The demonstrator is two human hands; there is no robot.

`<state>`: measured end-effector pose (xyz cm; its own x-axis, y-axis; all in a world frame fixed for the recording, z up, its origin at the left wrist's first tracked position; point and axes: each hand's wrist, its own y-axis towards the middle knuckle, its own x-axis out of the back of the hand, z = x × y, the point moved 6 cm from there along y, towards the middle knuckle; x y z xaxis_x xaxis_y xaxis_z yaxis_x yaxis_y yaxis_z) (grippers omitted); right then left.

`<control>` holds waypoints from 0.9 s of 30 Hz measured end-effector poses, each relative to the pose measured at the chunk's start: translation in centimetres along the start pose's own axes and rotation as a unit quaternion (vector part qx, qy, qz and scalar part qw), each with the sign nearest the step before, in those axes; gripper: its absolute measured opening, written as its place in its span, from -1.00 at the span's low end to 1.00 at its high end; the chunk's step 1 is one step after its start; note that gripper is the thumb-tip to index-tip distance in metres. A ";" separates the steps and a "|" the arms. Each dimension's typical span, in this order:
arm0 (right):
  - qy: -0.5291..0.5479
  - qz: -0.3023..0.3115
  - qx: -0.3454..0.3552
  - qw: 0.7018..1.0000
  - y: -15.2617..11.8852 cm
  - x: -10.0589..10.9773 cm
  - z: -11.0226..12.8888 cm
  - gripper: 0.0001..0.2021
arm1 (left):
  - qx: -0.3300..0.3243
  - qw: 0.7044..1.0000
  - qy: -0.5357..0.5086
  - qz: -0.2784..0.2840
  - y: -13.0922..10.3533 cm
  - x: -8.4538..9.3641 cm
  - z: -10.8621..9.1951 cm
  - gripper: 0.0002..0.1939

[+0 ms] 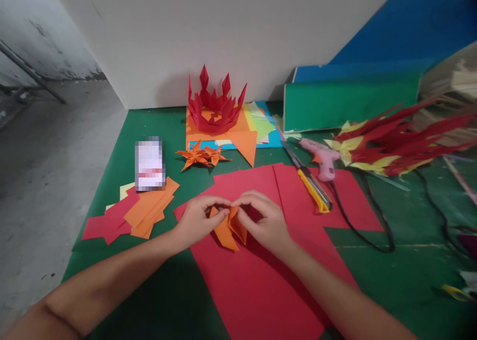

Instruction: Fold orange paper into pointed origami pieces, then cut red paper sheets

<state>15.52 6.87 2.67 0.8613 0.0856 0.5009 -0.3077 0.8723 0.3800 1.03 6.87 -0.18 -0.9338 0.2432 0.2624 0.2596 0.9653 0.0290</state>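
Over the red paper sheets (276, 280), my left hand (203, 218) and my right hand (263, 218) meet at the fingertips. Both pinch the top edge of a folded orange paper piece (225, 232), whose pointed flaps hang down below the fingers. Its upper part is hidden behind my thumbs and fingers. Two orange paper flowers (199, 156) lie just beyond my hands. To the left are overlapping orange paper strips (151, 211) and red paper pieces (108, 220).
A red paper crown (216, 116) stands on coloured sheets at the back. Right of my hands lie a yellow box cutter (313, 188) and a pink glue gun (323, 157) with a black cord. Red and yellow paper leaves (395, 143) lie far right. A blurred-out phone-like rectangle (150, 163) is left.
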 end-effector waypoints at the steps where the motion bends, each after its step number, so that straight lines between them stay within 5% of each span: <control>1: -0.003 0.000 -0.001 1.000 0.0 0.0 0.0 -0.86 | 0.001 1.000 -0.005 0.000 0.0 0.0 0.0 -0.85; 10: -0.070 0.047 0.083 0.993 0.0 0.1 0.7 -0.85 | -0.016 0.999 -0.031 -0.002 0.0 -0.1 -0.1 -0.86; 27: -0.034 -0.025 -0.002 0.999 -0.2 0.5 0.0 -0.89 | 0.018 1.000 -0.022 0.010 0.0 0.0 0.4 -0.85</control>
<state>16.02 6.72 2.87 0.8460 0.0098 0.5331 -0.2634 0.8770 0.4019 0.92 6.87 -0.59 -0.9384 0.2666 0.2197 0.2707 0.9626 -0.0118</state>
